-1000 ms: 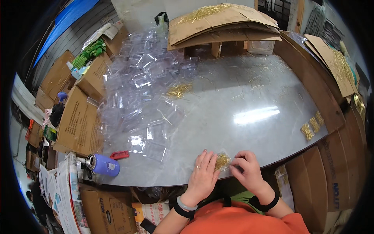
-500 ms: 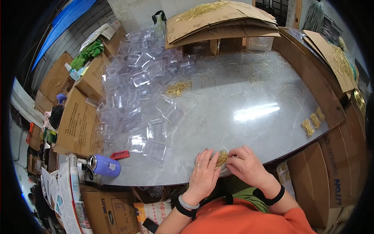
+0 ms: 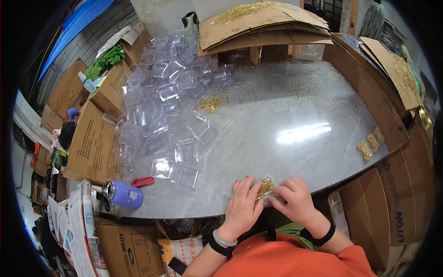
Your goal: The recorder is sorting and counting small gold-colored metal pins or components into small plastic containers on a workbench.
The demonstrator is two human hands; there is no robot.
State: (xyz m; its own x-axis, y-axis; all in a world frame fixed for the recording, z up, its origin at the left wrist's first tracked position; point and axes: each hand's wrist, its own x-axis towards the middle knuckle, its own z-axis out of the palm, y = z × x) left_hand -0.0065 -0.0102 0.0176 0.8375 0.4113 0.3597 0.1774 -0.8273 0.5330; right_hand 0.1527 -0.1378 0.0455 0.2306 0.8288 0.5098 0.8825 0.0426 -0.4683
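Note:
At the table's front edge, a small clear plastic box (image 3: 259, 196) with a clump of gold wire pins (image 3: 266, 188) in it lies between my hands. My left hand (image 3: 242, 202) rests at the left side of the box, its fingers stretched out over the tabletop. On the other side is my right hand (image 3: 295, 201), fingers bent and thumb apart from them, the tips by the box's right edge. Parts of the box are hidden by my fingers.
A heap of clear plastic boxes (image 3: 168, 92) covers the table's left side, with loose gold pins (image 3: 212, 103) beside it. Front left are a purple bottle (image 3: 127, 194) and a red tool (image 3: 142, 181). Several gold bundles (image 3: 364, 150) lie at right. Cardboard (image 3: 265, 27) stands at the back.
My right fingers have drawn slightly right and spread from the thumb, showing more of the gold pins and clear box. My left hand has hardly moved.

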